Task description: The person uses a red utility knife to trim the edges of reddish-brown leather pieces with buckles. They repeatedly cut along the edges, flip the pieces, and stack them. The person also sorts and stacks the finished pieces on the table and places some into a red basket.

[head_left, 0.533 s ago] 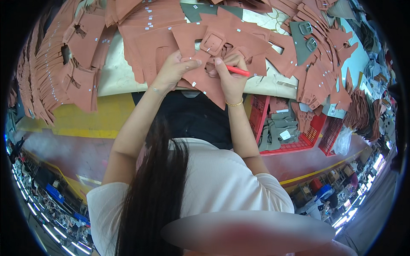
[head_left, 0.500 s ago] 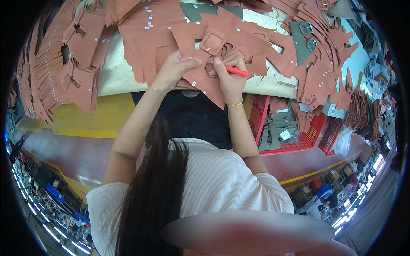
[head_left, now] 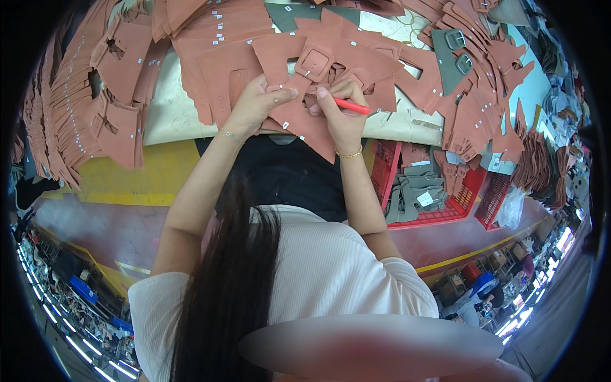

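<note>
My left hand [head_left: 258, 105] is closed on the edge of a reddish-brown leather piece [head_left: 296, 119], its thumb lying on top. Small white labels dot the leather, and a pointed corner hangs over the table's front edge. Held in my right hand [head_left: 344, 118] is a red pen [head_left: 352, 106], its back end jutting out to the right. The fingers hide the pen's tip, close to the strap below a leather-covered buckle [head_left: 315, 62]. More cut leather of the same colour lies beneath and behind both hands.
Fanned stacks of labelled leather pieces [head_left: 76, 95] cover the table's left. At right lie a grey-green piece with two metal buckles [head_left: 454, 40] and more stacks. A red crate [head_left: 471, 191] holding grey-green parts [head_left: 414, 194] stands below the table's right edge.
Both hands keep nearly the same place and grip. The whole view has shifted very slightly; the leather piece and pen show hardly any movement.
</note>
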The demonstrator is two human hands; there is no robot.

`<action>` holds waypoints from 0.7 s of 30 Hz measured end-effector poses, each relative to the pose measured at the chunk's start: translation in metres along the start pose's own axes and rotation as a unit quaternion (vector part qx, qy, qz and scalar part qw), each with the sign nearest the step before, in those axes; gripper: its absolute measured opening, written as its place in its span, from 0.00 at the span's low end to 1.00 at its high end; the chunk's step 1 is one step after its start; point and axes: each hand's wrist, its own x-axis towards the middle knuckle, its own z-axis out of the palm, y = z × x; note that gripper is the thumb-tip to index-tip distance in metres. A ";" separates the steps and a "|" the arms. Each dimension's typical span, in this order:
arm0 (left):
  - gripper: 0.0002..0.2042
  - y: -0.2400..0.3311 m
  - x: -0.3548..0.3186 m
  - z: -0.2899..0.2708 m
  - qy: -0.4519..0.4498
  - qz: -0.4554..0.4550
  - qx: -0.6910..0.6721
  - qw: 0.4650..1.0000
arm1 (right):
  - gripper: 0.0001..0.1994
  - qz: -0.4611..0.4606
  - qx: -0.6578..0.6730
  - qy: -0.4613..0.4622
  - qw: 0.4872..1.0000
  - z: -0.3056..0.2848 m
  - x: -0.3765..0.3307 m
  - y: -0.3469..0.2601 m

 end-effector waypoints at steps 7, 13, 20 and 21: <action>0.22 0.000 0.000 -0.001 -0.007 -0.004 0.004 1.000 | 0.12 -0.060 -0.068 -0.037 0.995 -0.003 0.003 0.003; 0.23 -0.001 -0.001 0.000 0.006 0.006 0.017 1.000 | 0.11 -0.067 -0.068 -0.029 0.995 -0.002 0.001 0.004; 0.22 -0.003 0.000 -0.001 -0.003 0.016 0.008 1.000 | 0.13 -0.052 -0.061 -0.020 0.997 -0.004 0.002 0.003; 0.22 -0.003 -0.001 -0.001 -0.002 0.019 0.004 1.000 | 0.13 -0.062 -0.085 -0.032 0.994 -0.003 0.002 0.003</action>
